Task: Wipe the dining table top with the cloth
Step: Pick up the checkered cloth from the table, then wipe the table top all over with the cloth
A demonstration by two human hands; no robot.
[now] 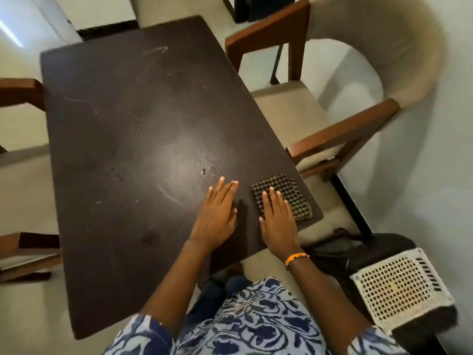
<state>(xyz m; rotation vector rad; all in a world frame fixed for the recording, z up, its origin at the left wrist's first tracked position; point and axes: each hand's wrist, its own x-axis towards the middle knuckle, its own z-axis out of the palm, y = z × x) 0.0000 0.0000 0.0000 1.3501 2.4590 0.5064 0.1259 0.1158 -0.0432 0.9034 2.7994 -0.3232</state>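
Cloth (286,193): folded, flat at near right corner of dining table (128,124).
Right hand (277,221): straight fingers resting on cloth's left part.
Left hand (217,213): flat on table, just left of cloth, apart.

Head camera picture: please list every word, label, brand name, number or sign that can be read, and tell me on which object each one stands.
There is no readable text in this picture.
The dark table top shows only smears and crumbs, no writing.
The checked cloth under the right hand has a woven pattern only.
The perforated white box beside the table bears no visible label.
The left hand rests flat on the table.
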